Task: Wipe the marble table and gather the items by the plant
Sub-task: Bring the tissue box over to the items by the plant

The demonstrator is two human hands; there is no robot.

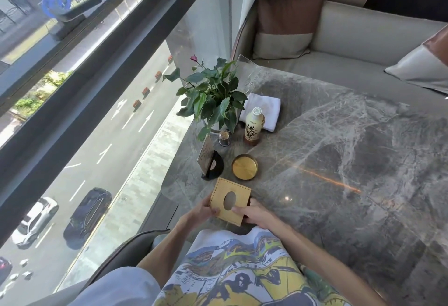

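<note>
Head view, item held: wooden tissue box, square, flat-topped, with an oval opening in the lid. The fingers of the right hand curl over its near right edge and onto the lid beside the opening; the left hand presses its thumb and fingertips against the left side wall. Both hands are closed on the box, one on each flank. Whether its base rests on the worktop or is raised just clear cannot be told.

Handling, judged: rigid, smooth-faced, probably light and hollow; walls take a firm squeeze. Best held by opposite side walls, as here, not by the lid, which may lift off. Smooth wood on polished marble is likely to slide easily.

Position: at the near left edge of the worktop, the item nearest the body, a little apart from the group.

Beyond it, in order outward: brass round dish; black card stand with an upright card; toothpick holder; bottled tea, upright; potted plant; folded white cloth lying behind the bottle; clear acrylic sign at the far edge.

Remaining worktop to the right is bare marble.
</note>
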